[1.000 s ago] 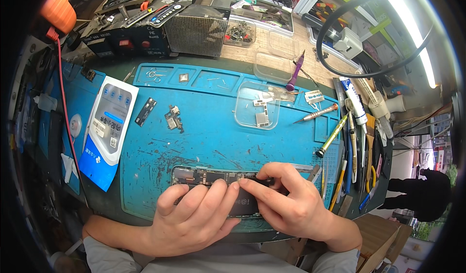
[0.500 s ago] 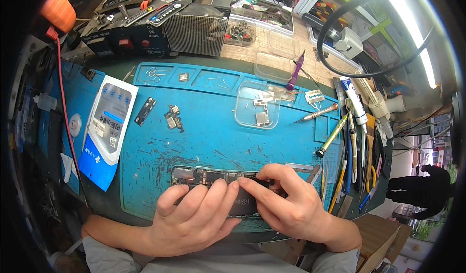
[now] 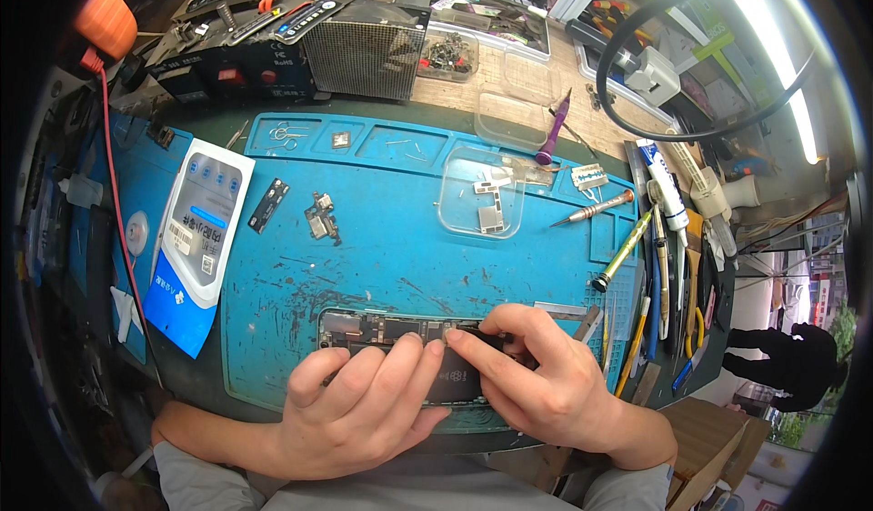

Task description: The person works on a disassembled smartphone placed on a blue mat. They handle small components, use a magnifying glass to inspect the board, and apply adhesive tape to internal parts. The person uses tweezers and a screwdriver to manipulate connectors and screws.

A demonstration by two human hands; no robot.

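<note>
An opened smartphone (image 3: 455, 379) lies lengthwise on the blue mat in front of me, its board and dark battery bare. My left hand (image 3: 359, 411) lies across the phone's left and middle part, fingers bent over it, thumb towards its near edge. At the phone's right end, my right hand (image 3: 546, 379) grips it, index fingertip pressed on the board beside my left index fingertip. My hands hide what lies under the fingertips and much of the phone's near side.
On the blue mat (image 3: 382, 265) lie a dark part (image 3: 270, 205), a small metal assembly (image 3: 322, 218) and a blue-white package (image 3: 195, 247). A clear box (image 3: 455, 225) holds metal shields. Screwdrivers (image 3: 593, 209), pliers (image 3: 696, 334) and tubes (image 3: 668, 188) crowd the right. Someone dark-clad (image 3: 787, 365) stands far right.
Both hands keep nearly the same place on the phone. The view has shifted very slightly, and the distant person's outline has changed.
</note>
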